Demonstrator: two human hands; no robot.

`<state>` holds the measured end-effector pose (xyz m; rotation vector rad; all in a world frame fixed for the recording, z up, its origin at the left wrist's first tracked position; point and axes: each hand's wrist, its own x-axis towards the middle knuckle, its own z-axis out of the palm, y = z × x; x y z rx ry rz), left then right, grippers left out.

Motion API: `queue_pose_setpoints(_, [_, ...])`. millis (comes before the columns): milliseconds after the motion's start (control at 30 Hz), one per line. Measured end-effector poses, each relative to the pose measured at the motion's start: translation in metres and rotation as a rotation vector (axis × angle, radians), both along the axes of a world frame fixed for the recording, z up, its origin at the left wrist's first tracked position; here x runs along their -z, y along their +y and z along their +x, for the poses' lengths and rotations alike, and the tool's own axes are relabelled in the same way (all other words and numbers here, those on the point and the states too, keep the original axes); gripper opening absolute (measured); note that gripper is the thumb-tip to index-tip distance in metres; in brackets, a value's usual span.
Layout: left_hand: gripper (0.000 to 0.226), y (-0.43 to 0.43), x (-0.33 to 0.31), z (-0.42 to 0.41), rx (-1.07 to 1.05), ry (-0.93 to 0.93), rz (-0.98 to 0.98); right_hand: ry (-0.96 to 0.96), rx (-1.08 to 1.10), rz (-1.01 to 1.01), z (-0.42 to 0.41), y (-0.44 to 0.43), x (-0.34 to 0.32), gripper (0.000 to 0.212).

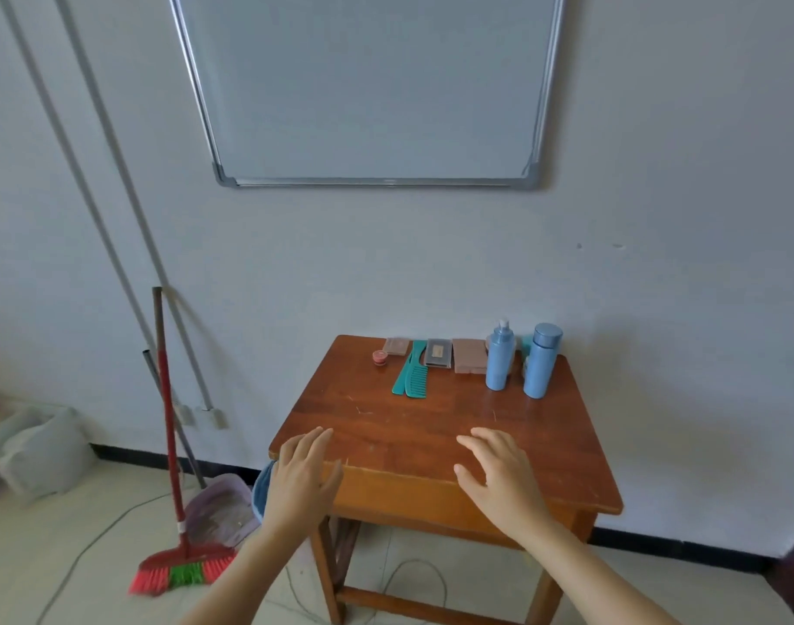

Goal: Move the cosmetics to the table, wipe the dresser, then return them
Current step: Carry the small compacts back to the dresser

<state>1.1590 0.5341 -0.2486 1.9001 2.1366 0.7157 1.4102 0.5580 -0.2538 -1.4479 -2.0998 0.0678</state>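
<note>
- Cosmetics stand in a row along the far edge of a small wooden table, close against the wall.
- From the far-left corner towards the far-right corner the row runs: a little red jar, a brown compact, two teal combs lying side by side, a grey case, a brown palette, a blue spray bottle and a blue capped bottle, both upright.
- Something small sits behind the two bottles, too hidden to name.
- Left hand is over the near-left edge, with its fingers straight and slightly spread, holding nothing.
- Right hand is over the near edge further right, with its fingers spread and relaxed, also empty.
- Whether either palm touches the wood, I cannot tell.
- No wiping cloth shows in either hand. A blue thing below the near-left edge is mostly covered by the left hand, so I cannot identify it.
- My judgement is that a carrying step is in hand: all the items sit together in one tidy row and both hands are free.
- Whether this piece serves as the dresser or as the other table is not clear, so this could be the start of the task or its end.
- If clearing is next, both hands need to reach to the far edge. The upright bottles call for a steady grip round the body, and the flat cases need a pinch at their edges.
- A broom and dustpan lean by the wall to the left.
</note>
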Motion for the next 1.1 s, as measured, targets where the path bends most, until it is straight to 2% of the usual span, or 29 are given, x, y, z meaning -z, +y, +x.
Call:
queue_pose_setpoints(233, [0.048, 0.06, 0.02, 0.013, -0.107, -0.028, -0.099, 0.036, -0.082, -0.148, -0.004, 0.083, 0.031, 0.035])
queue_pose_setpoints(400, [0.048, 0.085, 0.048, -0.004, -0.138, -0.023, -0.189, -0.014, -0.147, -0.253, -0.018, 0.123, 0.049, 0.038])
queue_pose_setpoints(567, [0.047, 0.151, 0.06, -0.033, -0.144, -0.047, -0.181, -0.116, -0.123, -0.326, -0.043, 0.179, 0.052, 0.043])
queue_pose_setpoints(733, [0.047, 0.234, 0.073, -0.047, -0.036, -0.099, -0.186, -0.177, -0.03, -0.36, -0.071, 0.248, 0.044, 0.043])
queue_pose_setpoints(867, [0.047, 0.291, 0.079, -0.054, 0.047, -0.1, -0.24, -0.148, 0.065, -0.397, -0.094, 0.294, 0.036, 0.043])
queue_pose_setpoints(1100, [0.05, 0.363, 0.091, -0.042, 0.25, -0.047, -0.261, -0.12, 0.155, -0.534, -0.108, 0.311, 0.055, 0.044])
